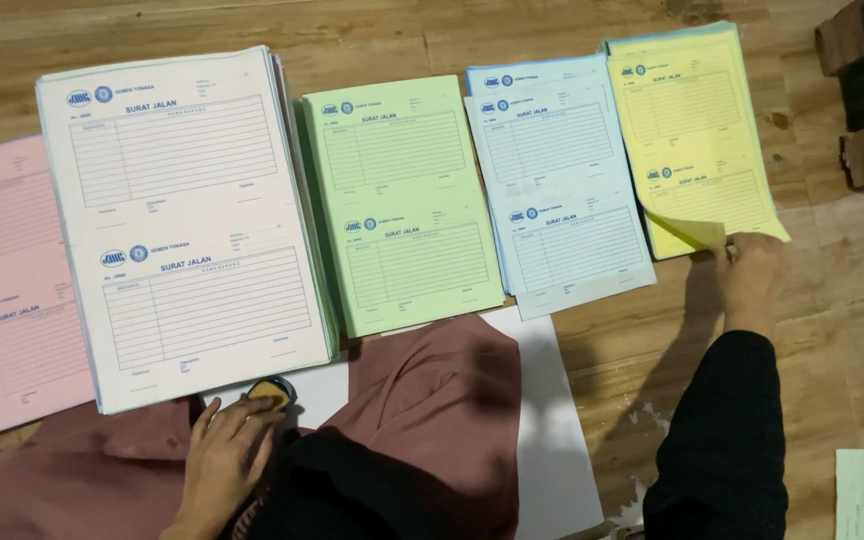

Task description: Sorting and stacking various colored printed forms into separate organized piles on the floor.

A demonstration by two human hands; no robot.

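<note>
The right hand (752,270) is reaching to the yellow stack of forms (692,130) at the far right of the row, and its fingertips are closing on the lower edge of the top yellow sheet (697,228), which is curling up there. The left hand (227,455) is resting with loosely bent fingers on a small round yellow pad (274,390), just below the white stack (182,220).

1. You've got one view only: head cam, looking steeply down from above your lap.
2. It faces fwd over the wooden floor (652,340), w/ the row of paper stacks (392,200) across the upper frame.
3. Close range, about arm's reach; no 2nd view to overlap with.
</note>
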